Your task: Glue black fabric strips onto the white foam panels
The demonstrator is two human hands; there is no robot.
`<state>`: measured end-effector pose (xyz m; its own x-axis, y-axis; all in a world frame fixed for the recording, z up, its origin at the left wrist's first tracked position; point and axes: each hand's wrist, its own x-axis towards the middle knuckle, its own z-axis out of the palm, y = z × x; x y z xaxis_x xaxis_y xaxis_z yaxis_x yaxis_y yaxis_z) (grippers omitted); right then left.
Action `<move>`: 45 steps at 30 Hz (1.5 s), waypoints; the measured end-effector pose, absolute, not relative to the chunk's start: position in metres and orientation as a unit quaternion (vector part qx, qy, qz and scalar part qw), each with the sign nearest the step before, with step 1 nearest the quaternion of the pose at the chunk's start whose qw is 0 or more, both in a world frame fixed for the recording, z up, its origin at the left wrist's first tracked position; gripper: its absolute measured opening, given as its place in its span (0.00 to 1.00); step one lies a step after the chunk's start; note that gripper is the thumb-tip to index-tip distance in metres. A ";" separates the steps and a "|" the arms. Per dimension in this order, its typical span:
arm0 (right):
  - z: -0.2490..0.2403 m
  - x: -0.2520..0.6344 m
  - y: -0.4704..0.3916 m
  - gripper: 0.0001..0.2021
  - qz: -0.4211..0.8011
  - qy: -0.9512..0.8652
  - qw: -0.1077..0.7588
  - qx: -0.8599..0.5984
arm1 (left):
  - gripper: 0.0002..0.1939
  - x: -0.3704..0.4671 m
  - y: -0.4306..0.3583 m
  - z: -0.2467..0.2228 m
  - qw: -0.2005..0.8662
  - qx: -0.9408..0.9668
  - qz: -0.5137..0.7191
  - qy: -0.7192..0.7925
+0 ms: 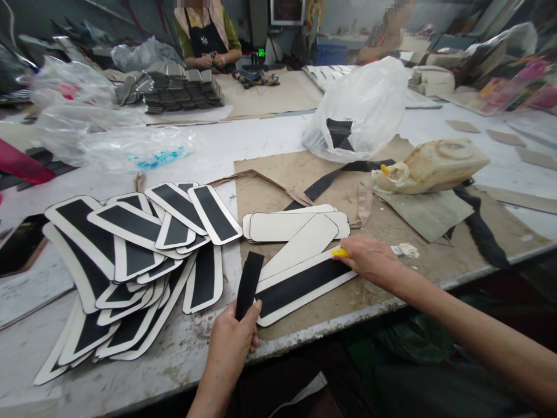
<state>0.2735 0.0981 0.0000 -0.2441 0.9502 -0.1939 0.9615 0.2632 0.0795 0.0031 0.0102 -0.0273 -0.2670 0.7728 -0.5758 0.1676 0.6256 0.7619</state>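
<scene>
My left hand (230,337) is closed round a short stack of black strips (250,278), held upright at the table's front edge. Its thumb lies by the near end of a white panel with a black strip (304,287) along its middle. At the other end of that panel is my right hand (369,258), closed on a brush (407,251). The brush's yellow handle end shows past the fingers, and its pale bristles point right. Plain white panels (296,226) lie just behind. To the left, white panels with black centres (130,249) are heaped loosely.
A tan board (278,180) lies under the work. On it stand a white plastic bag (361,110) and a glue-stained container (448,165) lying on its side. Stacked dark pieces (183,87) sit across the table. One person (206,40) works there; another is farther right.
</scene>
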 end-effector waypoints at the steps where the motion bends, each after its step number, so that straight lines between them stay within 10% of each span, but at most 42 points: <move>1: 0.000 0.278 0.098 0.12 -0.019 0.782 0.095 0.616 | 0.17 0.004 0.010 -0.026 0.513 0.317 0.293 0.742; 27: 0.029 0.299 0.082 0.15 -0.292 0.703 -0.104 0.640 | 0.20 -0.012 -0.006 -0.021 0.526 0.326 0.360 0.699; 45: 0.039 0.281 0.044 0.14 -0.237 0.737 -0.088 0.626 | 0.26 -0.011 -0.035 -0.019 0.515 0.205 0.431 0.712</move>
